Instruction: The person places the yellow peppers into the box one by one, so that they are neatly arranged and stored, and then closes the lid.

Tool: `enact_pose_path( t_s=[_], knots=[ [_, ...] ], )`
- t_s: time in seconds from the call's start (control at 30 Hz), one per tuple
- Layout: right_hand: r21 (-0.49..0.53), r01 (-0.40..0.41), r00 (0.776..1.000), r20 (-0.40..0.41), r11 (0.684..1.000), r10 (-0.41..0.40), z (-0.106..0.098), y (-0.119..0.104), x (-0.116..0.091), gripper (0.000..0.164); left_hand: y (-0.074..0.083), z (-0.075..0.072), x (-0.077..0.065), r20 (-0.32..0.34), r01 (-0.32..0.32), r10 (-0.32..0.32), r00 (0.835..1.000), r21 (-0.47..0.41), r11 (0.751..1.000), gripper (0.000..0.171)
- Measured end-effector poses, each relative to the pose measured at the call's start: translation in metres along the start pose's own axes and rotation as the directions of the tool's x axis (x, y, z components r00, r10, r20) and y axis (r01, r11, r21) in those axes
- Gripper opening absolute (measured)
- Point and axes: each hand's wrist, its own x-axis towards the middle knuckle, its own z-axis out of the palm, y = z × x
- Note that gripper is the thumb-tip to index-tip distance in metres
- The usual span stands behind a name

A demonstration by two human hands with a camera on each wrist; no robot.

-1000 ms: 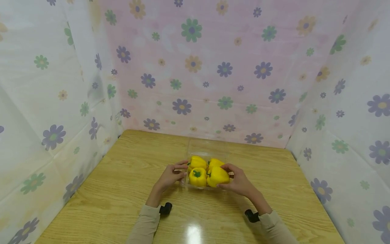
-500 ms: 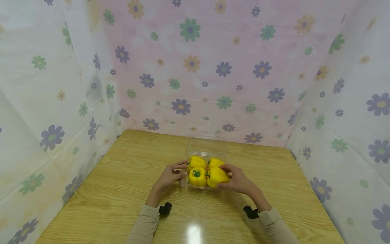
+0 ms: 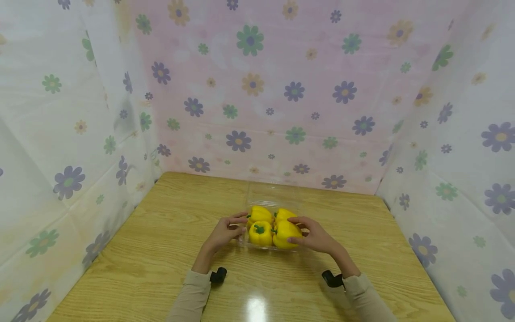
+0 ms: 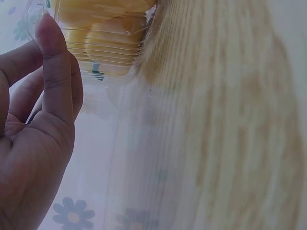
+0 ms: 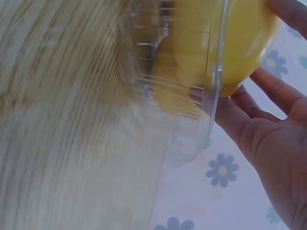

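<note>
Several yellow bell peppers with green stems sit close together in a clear plastic clamshell container, its lid folded back behind them. At the container's left side, my left hand pinches the rim, thumb and fingertips on the clear edge in the left wrist view. My right hand holds the front-right bell pepper, thumb in front and fingers over its far side. In the right wrist view this bell pepper bulges above the container's rim, and one fingertip shows through the clear wall.
The wood-grain table surrounds the container, ending at a flower-print curtain behind and at both sides. A black wrist mount sits at the left cuff and another black mount at the right.
The front-right bell pepper has shifted slightly left and down, and my right thumb has moved a little up and right on it. My left hand has stayed at the container's rim.
</note>
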Motion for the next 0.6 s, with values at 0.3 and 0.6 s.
enact_pose_path(
  t_s=[0.3, 0.6],
  knots=[
    [0.068, -0.042, 0.998, 0.058, 0.997, 0.038, -0.0022, -0.0016, -0.0009, 0.064, -0.003, 0.0009, -0.001, -0.005, 0.008, -0.008, 1.0, 0.0, 1.0, 0.039],
    [0.104, -0.098, 0.994, 0.061, 0.99, 0.092, -0.0023, -0.0066, 0.0018, 0.063, -0.0049, -0.0021, 0.0032, 0.004, -0.011, 0.011, 1.0, 0.015, 1.0, 0.04]
  ],
)
